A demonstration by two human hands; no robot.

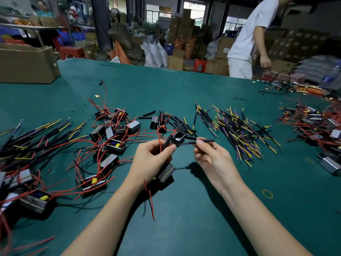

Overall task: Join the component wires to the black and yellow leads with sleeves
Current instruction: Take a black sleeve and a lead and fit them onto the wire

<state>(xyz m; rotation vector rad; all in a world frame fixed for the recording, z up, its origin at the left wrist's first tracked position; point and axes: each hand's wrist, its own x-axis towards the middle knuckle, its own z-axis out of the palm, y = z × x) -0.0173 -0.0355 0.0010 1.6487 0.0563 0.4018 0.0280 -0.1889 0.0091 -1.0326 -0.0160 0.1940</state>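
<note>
- Black sleeve [203,140]: short tube, roughly level, raised above green table, threaded on thin black wire [182,144].
- Second black sleeve [167,143]: tilted, beside red wire [160,145].
- Component [166,172]: black box, striped side showing, hanging low; red wire tail [150,198] trailing down.
- Black and yellow leads [238,130]: loose heap on table, well behind.
</note>
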